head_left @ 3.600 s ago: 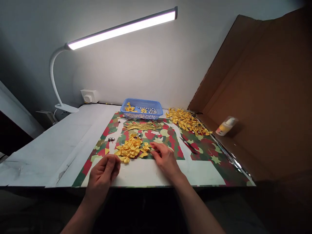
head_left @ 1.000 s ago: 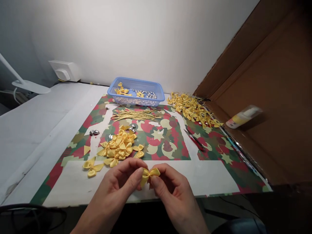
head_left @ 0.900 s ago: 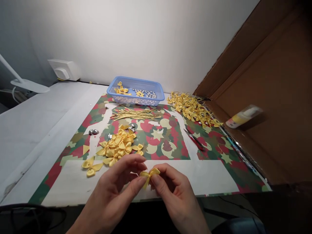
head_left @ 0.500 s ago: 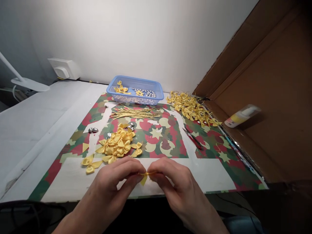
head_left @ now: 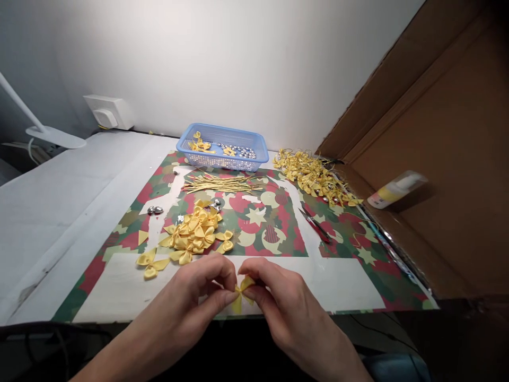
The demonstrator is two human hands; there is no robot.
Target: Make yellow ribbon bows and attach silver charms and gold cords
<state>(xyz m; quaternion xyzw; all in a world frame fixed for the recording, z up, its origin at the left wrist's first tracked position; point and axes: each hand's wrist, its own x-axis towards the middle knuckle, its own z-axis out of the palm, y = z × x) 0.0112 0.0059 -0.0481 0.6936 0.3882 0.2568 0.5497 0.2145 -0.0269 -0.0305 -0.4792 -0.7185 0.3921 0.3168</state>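
A yellow ribbon bow (head_left: 237,301) is pinched between my two hands over the front edge of the table. My left hand (head_left: 207,292) grips its left side with thumb and fingers. On its right side, the thumb and index finger of my right hand (head_left: 274,294) are closed. Just beyond my left hand lies a heap of yellow bows (head_left: 194,231), with silver bells (head_left: 216,205) at its back. One separate bow (head_left: 151,263) rests to the left on a white strip of the mat.
Behind are gold cords (head_left: 222,183) and a blue basket (head_left: 222,132) with bows and bells. Finished-looking bows with cords (head_left: 310,175) are piled back right. Scissors (head_left: 316,225), a bottle (head_left: 395,190) and silver bells (head_left: 155,210) lie around.
The bow between my hands has turned, so more of its loops and tails show. My left fingers have shifted on it, and the view has moved slightly.
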